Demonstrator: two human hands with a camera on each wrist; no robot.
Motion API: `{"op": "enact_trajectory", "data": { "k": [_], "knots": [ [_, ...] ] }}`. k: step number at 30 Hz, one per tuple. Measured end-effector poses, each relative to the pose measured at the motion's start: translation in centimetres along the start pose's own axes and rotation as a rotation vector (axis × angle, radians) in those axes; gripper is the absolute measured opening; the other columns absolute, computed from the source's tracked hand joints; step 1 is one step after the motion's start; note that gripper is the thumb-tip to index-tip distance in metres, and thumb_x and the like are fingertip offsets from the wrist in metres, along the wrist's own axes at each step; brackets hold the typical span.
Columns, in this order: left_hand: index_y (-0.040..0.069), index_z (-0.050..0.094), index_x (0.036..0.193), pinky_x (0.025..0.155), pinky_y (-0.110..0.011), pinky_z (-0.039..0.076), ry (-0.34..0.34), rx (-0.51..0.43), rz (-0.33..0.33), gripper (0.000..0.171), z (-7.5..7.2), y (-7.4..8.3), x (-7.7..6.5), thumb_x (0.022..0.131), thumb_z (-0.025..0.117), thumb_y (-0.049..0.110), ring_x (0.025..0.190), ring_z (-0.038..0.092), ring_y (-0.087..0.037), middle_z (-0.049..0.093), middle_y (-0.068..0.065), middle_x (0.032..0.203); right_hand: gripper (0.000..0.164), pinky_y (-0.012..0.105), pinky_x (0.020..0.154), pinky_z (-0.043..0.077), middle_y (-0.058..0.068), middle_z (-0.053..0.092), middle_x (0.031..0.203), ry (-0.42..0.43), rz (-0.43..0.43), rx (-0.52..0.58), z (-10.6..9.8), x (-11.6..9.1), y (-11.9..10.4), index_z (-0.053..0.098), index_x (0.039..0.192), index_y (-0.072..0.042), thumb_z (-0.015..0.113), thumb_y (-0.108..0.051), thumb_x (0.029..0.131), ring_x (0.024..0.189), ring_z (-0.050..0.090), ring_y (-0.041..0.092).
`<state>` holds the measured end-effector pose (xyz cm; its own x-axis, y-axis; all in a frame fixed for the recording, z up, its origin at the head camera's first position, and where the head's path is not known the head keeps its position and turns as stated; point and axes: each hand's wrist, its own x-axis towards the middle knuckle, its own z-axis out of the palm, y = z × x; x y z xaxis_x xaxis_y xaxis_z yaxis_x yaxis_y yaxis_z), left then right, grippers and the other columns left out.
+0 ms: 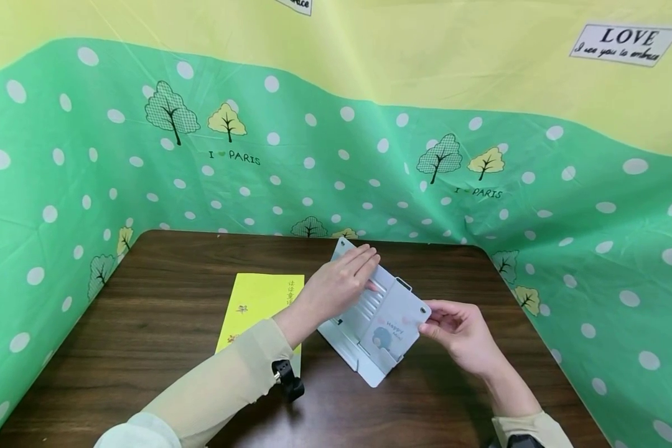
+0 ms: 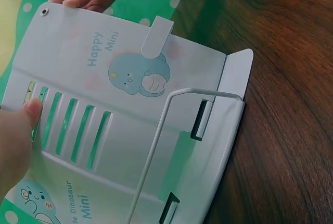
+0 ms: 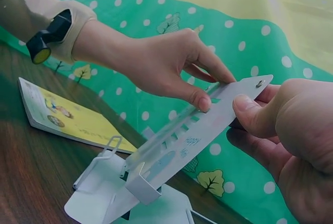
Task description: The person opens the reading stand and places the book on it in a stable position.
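Left grip (image 1: pixel 338 283) and right grip (image 1: pixel 460 336) pinch the white metal reading stand (image 1: pixel 379 320) beside the yellow paper booklet (image 1: pixel 260 311), in head view. Left-wrist view: the thumb (image 2: pixel 32 110) at its slots (image 2: pixel 66 126) may get nipped if it folds. Right-wrist view: one slackened pinch could tip it.

my bare left hand (image 1: pixel 336 285) pinches between close-set fingers (image 1: pixel 365 259) and a separate thumb (image 2: pixel 32 112), its beige-sleeved forearm (image 1: pixel 218 382) slanting inward. my bare right hand (image 1: pixel 462 336) pinches too, thumb (image 3: pixel 248 110) opposite curled fingers (image 3: pixel 257 150), its wrist (image 1: pixel 509 387) angled leftward.
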<state>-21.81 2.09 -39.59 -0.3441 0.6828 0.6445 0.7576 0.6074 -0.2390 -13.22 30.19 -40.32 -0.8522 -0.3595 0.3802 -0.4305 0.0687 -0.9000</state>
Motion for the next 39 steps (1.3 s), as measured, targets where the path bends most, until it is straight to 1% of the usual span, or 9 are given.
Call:
{"op": "enact_trajectory", "data": {
  "k": [6, 12, 16, 22, 25, 29, 33, 39],
  "knots": [
    [-0.002, 0.067, 0.138, 0.115, -0.033, 0.039, 0.042, -0.026, -0.005, 0.049, 0.1, -0.5, -0.1, 0.101, 0.076, 0.028, 0.136, 0.059, -0.028, 0.067, -0.017, 0.140, 0.033, 0.033, 0.075, 0.063, 0.021, 0.076, 0.103, 0.008, -0.014, -0.032, 0.4, 0.1, -0.2, 0.070, 0.118, 0.016, 0.073, 0.023, 0.087, 0.088, 0.076, 0.020],
    [-0.001, 0.066, 0.139, 0.116, -0.033, 0.039, 0.041, -0.020, -0.007, 0.053, 0.1, -0.8, -0.3, 0.100, 0.076, 0.034, 0.137, 0.058, -0.028, 0.067, -0.016, 0.140, 0.031, 0.032, 0.073, 0.063, 0.021, 0.076, 0.103, 0.009, -0.032, -0.056, 0.7, 0.1, -0.4, 0.071, 0.118, 0.014, 0.078, 0.014, 0.088, 0.088, 0.075, 0.024],
    [-0.002, 0.067, 0.138, 0.116, -0.033, 0.040, 0.050, -0.037, -0.006, 0.054, 0.1, -1.0, -0.4, 0.100, 0.076, 0.035, 0.137, 0.058, -0.029, 0.067, -0.016, 0.140, 0.032, 0.032, 0.073, 0.063, 0.022, 0.076, 0.102, 0.017, -0.045, -0.053, 1.1, 0.1, -0.5, 0.070, 0.118, 0.015, 0.078, 0.017, 0.086, 0.088, 0.075, 0.022],
    [-0.001, 0.067, 0.138, 0.115, -0.033, 0.040, 0.076, -0.077, -0.004, 0.059, 0.1, -1.4, -0.5, 0.095, 0.082, 0.037, 0.136, 0.059, -0.029, 0.068, -0.015, 0.139, 0.036, 0.032, 0.072, 0.063, 0.020, 0.076, 0.101, 0.034, -0.061, -0.063, 1.9, -0.1, -0.9, 0.071, 0.117, 0.015, 0.077, 0.023, 0.082, 0.087, 0.075, 0.019],
    [-0.001, 0.067, 0.138, 0.115, -0.033, 0.040, 0.086, -0.090, 0.009, 0.061, 0.2, -1.6, -0.6, 0.094, 0.082, 0.038, 0.136, 0.059, -0.029, 0.068, -0.015, 0.138, 0.038, 0.031, 0.071, 0.063, 0.019, 0.076, 0.100, 0.041, -0.077, -0.076, 2.4, -0.2, -1.1, 0.072, 0.116, 0.014, 0.077, 0.025, 0.080, 0.085, 0.075, 0.017],
    [-0.001, 0.068, 0.137, 0.114, -0.033, 0.042, 0.106, -0.086, 0.045, 0.062, 0.1, -2.0, -0.6, 0.094, 0.082, 0.040, 0.134, 0.061, -0.029, 0.068, -0.015, 0.138, 0.040, 0.030, 0.070, 0.063, 0.018, 0.076, 0.100, 0.048, -0.092, -0.092, 2.9, -0.2, -1.3, 0.072, 0.117, 0.013, 0.078, 0.026, 0.079, 0.086, 0.075, 0.017],
    [-0.001, 0.069, 0.135, 0.114, -0.033, 0.043, 0.133, -0.090, 0.077, 0.062, 0.1, -2.4, -0.6, 0.092, 0.084, 0.041, 0.131, 0.063, -0.029, 0.069, -0.015, 0.137, 0.042, 0.030, 0.071, 0.063, 0.020, 0.076, 0.102, 0.039, -0.106, -0.102, 3.4, -0.1, -1.6, 0.072, 0.118, 0.013, 0.078, 0.025, 0.079, 0.087, 0.076, 0.019],
    [-0.001, 0.069, 0.136, 0.114, -0.032, 0.042, 0.132, -0.110, 0.094, 0.063, 0.0, -2.8, -0.7, 0.091, 0.083, 0.042, 0.132, 0.062, -0.028, 0.069, -0.015, 0.137, 0.042, 0.031, 0.073, 0.063, 0.023, 0.075, 0.104, 0.032, -0.127, -0.089, 3.9, -0.1, -1.9, 0.072, 0.117, 0.013, 0.078, 0.026, 0.078, 0.091, 0.076, 0.019]
  ]
}}
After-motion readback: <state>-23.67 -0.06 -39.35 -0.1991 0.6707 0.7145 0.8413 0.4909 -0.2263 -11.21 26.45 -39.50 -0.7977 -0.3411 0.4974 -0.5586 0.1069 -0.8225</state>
